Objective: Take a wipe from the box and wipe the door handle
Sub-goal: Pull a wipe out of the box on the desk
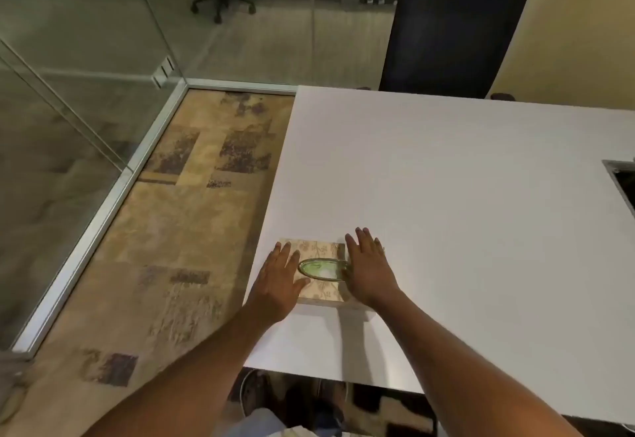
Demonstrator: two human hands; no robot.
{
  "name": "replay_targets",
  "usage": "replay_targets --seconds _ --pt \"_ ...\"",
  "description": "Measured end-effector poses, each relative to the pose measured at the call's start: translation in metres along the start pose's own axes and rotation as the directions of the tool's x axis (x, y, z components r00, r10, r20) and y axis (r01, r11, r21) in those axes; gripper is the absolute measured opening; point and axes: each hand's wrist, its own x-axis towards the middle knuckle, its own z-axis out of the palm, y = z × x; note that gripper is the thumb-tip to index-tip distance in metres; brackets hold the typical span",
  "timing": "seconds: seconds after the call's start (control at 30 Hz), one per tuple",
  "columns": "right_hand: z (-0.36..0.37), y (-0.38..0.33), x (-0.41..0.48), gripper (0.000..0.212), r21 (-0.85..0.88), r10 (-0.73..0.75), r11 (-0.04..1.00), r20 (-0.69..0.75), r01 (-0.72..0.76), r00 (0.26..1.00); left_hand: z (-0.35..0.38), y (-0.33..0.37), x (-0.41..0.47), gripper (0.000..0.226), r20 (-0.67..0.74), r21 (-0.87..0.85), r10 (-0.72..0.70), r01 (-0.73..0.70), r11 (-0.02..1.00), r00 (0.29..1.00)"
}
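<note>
A flat beige tissue box (pixel 321 290) with a leafy print lies on the white table (pixel 446 196) near its left front corner. Its oval opening (pixel 321 269) shows a pale green-white wipe inside. My left hand (pixel 280 277) lies flat on the box's left end, fingers spread. My right hand (pixel 369 265) lies flat over the right end, fingers spread, covering that side. Neither hand holds anything. No door handle can be made out in view.
Glass partition walls with a metal floor track (pixel 103 216) run along the left. A metal hinge or clamp (pixel 164 70) sits on the glass. A dark office chair (pixel 453 31) stands behind the table. A cable cutout (pixel 623 186) is at the table's right edge. Patterned carpet lies to the left.
</note>
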Motion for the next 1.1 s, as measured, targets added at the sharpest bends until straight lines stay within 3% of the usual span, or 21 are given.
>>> replay_targets --seconds 0.1,0.23,0.57,0.9,1.1 --pt "0.006 -0.008 -0.002 0.028 0.039 -0.139 0.989 -0.118 0.144 0.983 0.021 -0.005 -0.009 0.046 -0.131 -0.009 0.04 -0.041 0.999 0.991" --pt "0.007 -0.017 0.001 0.005 -0.047 -0.23 0.973 -0.11 0.226 0.967 0.02 -0.003 -0.008 0.066 -0.037 -0.163 0.015 -0.02 0.986 0.999" --pt "0.002 -0.017 0.019 0.026 -0.094 -0.302 0.947 0.08 0.308 0.95 0.025 -0.004 -0.004 0.065 0.036 -0.275 -0.13 0.135 0.952 0.991" --pt "0.005 -0.033 0.024 0.016 -0.24 -0.313 0.912 0.115 0.332 0.943 0.025 -0.005 -0.001 0.068 0.15 -0.285 -0.208 0.243 0.927 0.967" --pt "0.003 -0.028 0.018 0.01 0.077 -0.226 0.972 0.039 0.223 0.973 0.023 -0.002 0.005 0.07 0.203 -0.282 -0.249 0.301 0.911 0.947"
